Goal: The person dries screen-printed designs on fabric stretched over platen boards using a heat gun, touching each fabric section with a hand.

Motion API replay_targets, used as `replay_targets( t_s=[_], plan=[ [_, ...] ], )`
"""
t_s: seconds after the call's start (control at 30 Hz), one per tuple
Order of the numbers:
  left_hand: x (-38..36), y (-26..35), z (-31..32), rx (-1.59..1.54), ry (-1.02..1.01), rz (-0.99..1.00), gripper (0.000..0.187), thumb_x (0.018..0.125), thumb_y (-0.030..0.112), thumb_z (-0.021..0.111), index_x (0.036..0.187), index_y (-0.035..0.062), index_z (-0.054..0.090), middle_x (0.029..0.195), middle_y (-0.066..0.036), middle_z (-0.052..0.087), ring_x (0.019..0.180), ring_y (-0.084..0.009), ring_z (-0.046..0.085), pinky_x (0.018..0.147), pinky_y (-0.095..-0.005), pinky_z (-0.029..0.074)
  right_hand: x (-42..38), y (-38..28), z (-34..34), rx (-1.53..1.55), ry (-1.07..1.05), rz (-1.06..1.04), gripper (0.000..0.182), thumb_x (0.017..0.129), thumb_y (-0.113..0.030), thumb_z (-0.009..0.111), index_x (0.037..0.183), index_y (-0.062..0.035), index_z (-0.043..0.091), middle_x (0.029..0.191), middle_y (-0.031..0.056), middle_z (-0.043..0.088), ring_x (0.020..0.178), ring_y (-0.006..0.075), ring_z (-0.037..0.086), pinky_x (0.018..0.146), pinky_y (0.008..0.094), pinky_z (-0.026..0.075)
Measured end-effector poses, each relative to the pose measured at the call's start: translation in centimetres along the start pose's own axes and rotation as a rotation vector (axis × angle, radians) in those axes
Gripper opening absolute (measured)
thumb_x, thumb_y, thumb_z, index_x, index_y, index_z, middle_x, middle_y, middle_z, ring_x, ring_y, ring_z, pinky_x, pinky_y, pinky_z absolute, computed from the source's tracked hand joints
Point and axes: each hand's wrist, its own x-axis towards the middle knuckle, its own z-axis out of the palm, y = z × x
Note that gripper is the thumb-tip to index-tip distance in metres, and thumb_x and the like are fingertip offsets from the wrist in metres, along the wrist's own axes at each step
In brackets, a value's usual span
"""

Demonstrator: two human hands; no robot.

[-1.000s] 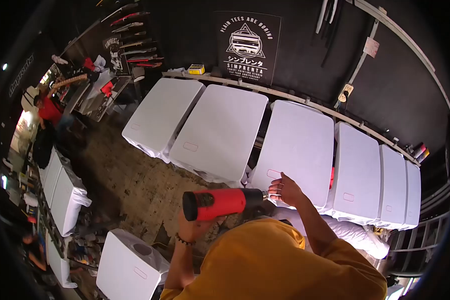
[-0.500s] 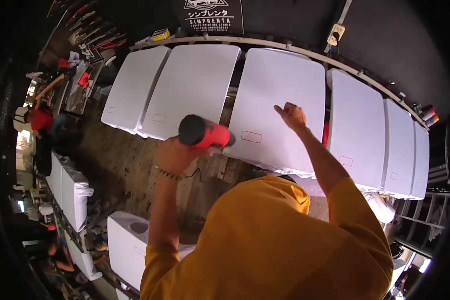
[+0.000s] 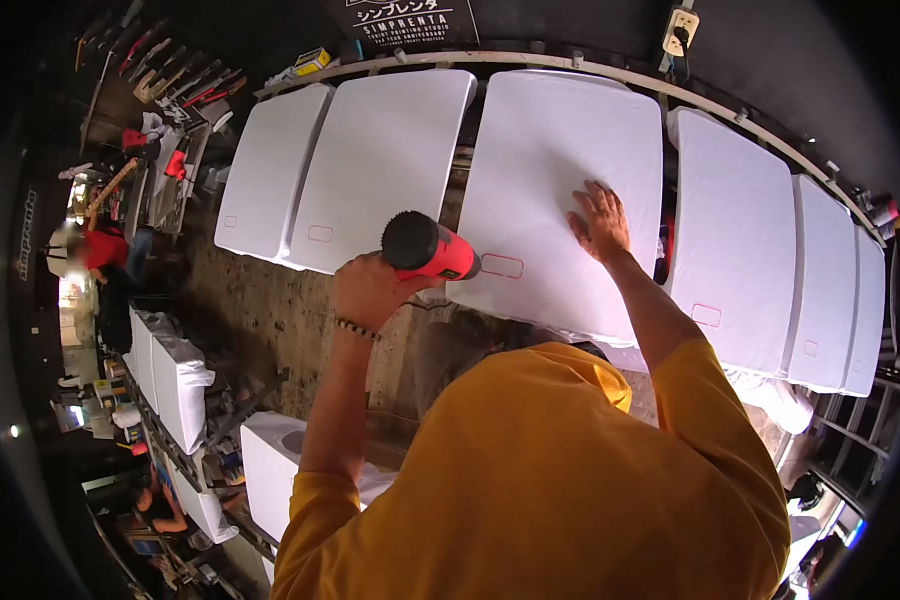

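Note:
My left hand (image 3: 366, 290), with a beaded bracelet at its wrist, is closed around the handle of a red and black heat gun (image 3: 432, 250). The gun's nozzle points right, close by a small red outlined rectangle (image 3: 502, 266) printed on a white T-shirt (image 3: 540, 150) stretched flat over a board. My right hand (image 3: 602, 222) has its fingers spread, palm down, over the right half of that same shirt. A soft shadow falls on the cloth beside its fingers.
More boards with white shirts stand in a row on both sides, such as one at left (image 3: 385, 150) and one at right (image 3: 732, 220). A rail (image 3: 530, 60) runs behind them. At far left a person in red (image 3: 105, 248) stands near cluttered shelves.
My right hand has gone from curled with the thumb out to spread fingers over the shirt. The heat gun has shifted slightly right and up in view.

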Motion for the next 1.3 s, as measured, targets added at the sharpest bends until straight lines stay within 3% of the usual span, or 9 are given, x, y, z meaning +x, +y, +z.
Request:
replay_targets(
  t_s=[0.57, 0.87, 1.0, 1.3],
  plan=[
    [2.6, 1.0, 1.3, -0.162, 0.016, 0.003, 0.061, 0.069, 0.066, 0.089, 0.076, 0.0081, 0.073, 0.068, -0.012, 0.072, 0.063, -0.0358, 0.072, 0.057, -0.0453, 0.058, 0.0, -0.1, 0.1, 0.0, -0.014, 0.035, 0.044, 0.097, -0.033, 0.07, 0.136, -0.0128, 0.067, 0.156, 0.0143, 0.05, 0.149, 0.035, 0.041, 0.125, 0.0497, 0.034],
    [1.7, -0.7, -0.5, -0.031, -0.023, -0.005, 0.063, 0.068, 0.066, 0.089, 0.076, 0.0063, 0.073, 0.067, -0.013, 0.072, 0.062, -0.0359, 0.072, 0.058, -0.0462, 0.059, -0.2, -0.1, 0.3, 0.001, -0.063, 0.054, 0.045, 0.097, -0.033, 0.07, 0.137, -0.0136, 0.066, 0.157, 0.0144, 0.049, 0.149, 0.0348, 0.041, 0.125, 0.0498, 0.033],
    [2.6, 0.6, 0.2, -0.08, -0.076, -0.068, 0.06, 0.069, 0.065, 0.089, 0.077, 0.0077, 0.073, 0.069, -0.011, 0.072, 0.066, -0.0348, 0.073, 0.061, -0.0457, 0.059, 0.1, -0.1, 0.0, -0.007, -0.06, 0.053, 0.046, 0.098, -0.035, 0.069, 0.138, -0.0133, 0.065, 0.157, 0.0138, 0.049, 0.15, 0.0345, 0.04, 0.126, 0.0497, 0.032],
    [4.0, 4.4, 0.9, -0.238, -0.074, 0.056, 0.057, 0.069, 0.062, 0.09, 0.084, 0.0094, 0.074, 0.077, -0.008, 0.073, 0.068, -0.0345, 0.072, 0.061, -0.0447, 0.057, -0.1, -0.1, 0.1, -0.014, -0.036, 0.016, 0.046, 0.097, -0.033, 0.069, 0.138, -0.0132, 0.065, 0.155, 0.0136, 0.05, 0.15, 0.0349, 0.04, 0.126, 0.0501, 0.032]
  ],
)
